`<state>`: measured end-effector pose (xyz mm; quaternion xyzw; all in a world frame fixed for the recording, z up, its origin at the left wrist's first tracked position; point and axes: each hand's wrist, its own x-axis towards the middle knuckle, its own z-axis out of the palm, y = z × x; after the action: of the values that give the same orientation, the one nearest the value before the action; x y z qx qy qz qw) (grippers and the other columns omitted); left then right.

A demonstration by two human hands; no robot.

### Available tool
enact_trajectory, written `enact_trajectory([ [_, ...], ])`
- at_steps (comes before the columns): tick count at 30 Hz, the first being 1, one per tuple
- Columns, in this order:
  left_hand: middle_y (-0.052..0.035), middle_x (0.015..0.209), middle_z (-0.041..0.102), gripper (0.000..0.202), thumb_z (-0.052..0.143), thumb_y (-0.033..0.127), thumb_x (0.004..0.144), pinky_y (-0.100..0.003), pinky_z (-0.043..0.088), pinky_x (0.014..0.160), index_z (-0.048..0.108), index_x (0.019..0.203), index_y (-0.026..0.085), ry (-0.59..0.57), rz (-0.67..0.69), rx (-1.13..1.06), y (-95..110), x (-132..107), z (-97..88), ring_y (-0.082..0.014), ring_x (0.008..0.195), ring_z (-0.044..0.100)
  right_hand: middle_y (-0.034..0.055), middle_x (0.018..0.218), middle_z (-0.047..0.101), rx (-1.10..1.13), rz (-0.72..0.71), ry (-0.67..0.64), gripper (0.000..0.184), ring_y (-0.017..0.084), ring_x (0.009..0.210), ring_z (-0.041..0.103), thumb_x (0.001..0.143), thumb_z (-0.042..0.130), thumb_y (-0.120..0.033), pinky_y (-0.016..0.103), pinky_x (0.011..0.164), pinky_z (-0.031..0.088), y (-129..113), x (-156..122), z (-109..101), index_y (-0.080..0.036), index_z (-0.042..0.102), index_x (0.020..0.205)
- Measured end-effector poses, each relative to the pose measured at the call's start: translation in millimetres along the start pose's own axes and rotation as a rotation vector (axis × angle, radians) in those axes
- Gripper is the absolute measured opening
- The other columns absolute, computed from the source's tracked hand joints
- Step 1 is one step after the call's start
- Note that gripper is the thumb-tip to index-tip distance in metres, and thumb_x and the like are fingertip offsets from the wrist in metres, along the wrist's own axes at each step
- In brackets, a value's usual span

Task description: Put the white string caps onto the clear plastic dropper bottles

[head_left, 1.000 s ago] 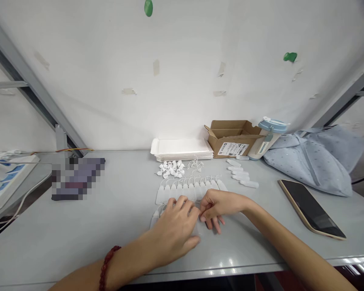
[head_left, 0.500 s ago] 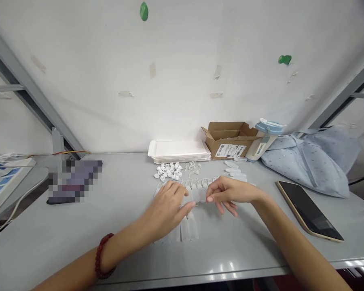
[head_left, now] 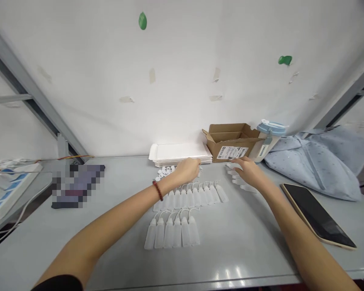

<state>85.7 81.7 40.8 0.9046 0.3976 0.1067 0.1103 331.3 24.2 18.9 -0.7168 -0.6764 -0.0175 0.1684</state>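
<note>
Both hands reach toward the upper middle of the frame, across the grey table. The left hand, with a red bead bracelet at the wrist, hangs over the right edge of a pile of white caps. Its fingers curl downward, and whether they pinch anything cannot be told. The right hand lies palm down with fingers stretched out over a few loose bottles, gripping nothing that shows.

Below the hands, at centre frame, capped small bottles lie in a back row and a shorter front row.

Behind the caps is a stack of white trays. To its right a cardboard box stands with its flaps open, its contents hidden from this angle. A cup with a blue lid stands just beside the box. At right are a blue cloth bag and a dark-screened tablet.
</note>
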Motion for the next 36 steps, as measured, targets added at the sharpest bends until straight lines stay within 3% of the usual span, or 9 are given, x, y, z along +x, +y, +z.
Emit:
enact_trajectory([
  [3,-0.0094,0.089,0.067,0.015,0.052,0.017,0.085,-0.034,0.048,0.073,0.063,0.095,0.011,-0.061,-0.016,0.044,6.3,15.0,4.5,-0.0216,0.084,0.063,0.0167,0.104,0.062,0.021,-0.018,-0.028,0.028,0.028,0.098,0.059,0.082,0.046,-0.013,0.040,0.087,0.043,3.8,0.7,5.2,-0.013,0.064,0.104],
  [8,-0.0047,0.092,0.064,0.020,0.054,0.030,0.088,-0.035,0.051,0.074,0.060,0.095,0.012,-0.077,-0.054,0.074,8.1,18.3,2.8,-0.0157,0.081,0.061,0.0148,0.096,0.067,0.035,-0.049,-0.074,0.028,0.024,0.090,0.062,0.085,0.041,-0.013,0.034,0.082,0.045,3.5,1.3,7.7,-0.013,0.067,0.096],
  [13,-0.0085,0.079,0.066,0.017,0.049,0.015,0.084,-0.030,0.045,0.066,0.065,0.087,0.013,0.093,-0.073,0.014,-3.6,6.3,-8.4,-0.0201,0.075,0.062,0.0116,0.086,0.067,0.041,-0.076,-0.083,0.029,0.023,0.083,0.062,0.088,0.040,-0.024,0.031,0.074,0.044,0.7,0.8,8.4,-0.016,0.067,0.083],
  [17,-0.0041,0.078,0.065,0.022,0.045,0.018,0.085,-0.026,0.044,0.066,0.064,0.094,0.018,0.255,-0.073,-0.072,-10.4,-9.5,-19.9,-0.0174,0.075,0.060,0.0104,0.079,0.066,0.052,-0.075,-0.062,0.029,0.022,0.083,0.061,0.089,0.040,-0.025,0.030,0.073,0.043,-3.5,0.5,9.4,-0.016,0.066,0.079],
  [21,-0.0039,0.088,0.060,0.020,0.047,0.023,0.085,-0.026,0.045,0.071,0.065,0.092,0.018,0.391,-0.073,-0.142,-11.5,-31.8,-31.3,-0.0144,0.075,0.057,0.0113,0.085,0.063,0.061,-0.064,0.009,0.022,0.023,0.085,0.060,0.086,0.043,-0.021,0.032,0.076,0.043,-9.1,-0.5,8.2,-0.017,0.064,0.086],
  [26,-0.0034,0.088,0.056,0.016,0.053,0.026,0.082,-0.024,0.046,0.064,0.068,0.086,0.019,0.534,-0.025,-0.416,-11.8,-72.2,-33.3,-0.0137,0.076,0.056,0.0111,0.090,0.062,0.101,-0.114,0.095,0.017,0.026,0.090,0.057,0.082,0.044,-0.016,0.034,0.077,0.043,-26.5,-5.2,2.2,-0.018,0.060,0.087],
  [30,-0.0041,0.093,0.059,0.018,0.055,0.033,0.081,-0.025,0.048,0.067,0.066,0.082,0.019,0.582,-0.161,-0.661,-22.3,-103.0,-16.8,-0.0149,0.081,0.057,0.0075,0.087,0.063,0.207,-0.233,0.138,0.011,0.023,0.086,0.057,0.082,0.046,-0.018,0.032,0.075,0.042,-51.4,-14.6,-0.5,-0.020,0.056,0.078],
  [33,-0.0033,0.085,0.063,0.021,0.061,0.037,0.075,-0.027,0.048,0.066,0.065,0.078,0.016,0.536,-0.342,-0.853,-29.4,-114.9,-8.3,-0.0141,0.069,0.058,0.0065,0.084,0.063,0.346,-0.304,0.145,0.010,0.022,0.082,0.058,0.084,0.048,-0.025,0.031,0.071,0.043,-75.3,-25.9,-0.9,-0.021,0.053,0.076],
  [36,-0.0028,0.078,0.066,0.022,0.067,0.035,0.070,-0.027,0.048,0.066,0.066,0.079,0.015,0.448,-0.438,-1.069,-27.1,-117.9,-11.1,-0.0131,0.064,0.059,0.0056,0.085,0.064,0.503,-0.273,0.088,0.012,0.021,0.080,0.059,0.085,0.051,-0.033,0.031,0.071,0.044,-101.8,-39.7,-2.1,-0.022,0.051,0.080],
])
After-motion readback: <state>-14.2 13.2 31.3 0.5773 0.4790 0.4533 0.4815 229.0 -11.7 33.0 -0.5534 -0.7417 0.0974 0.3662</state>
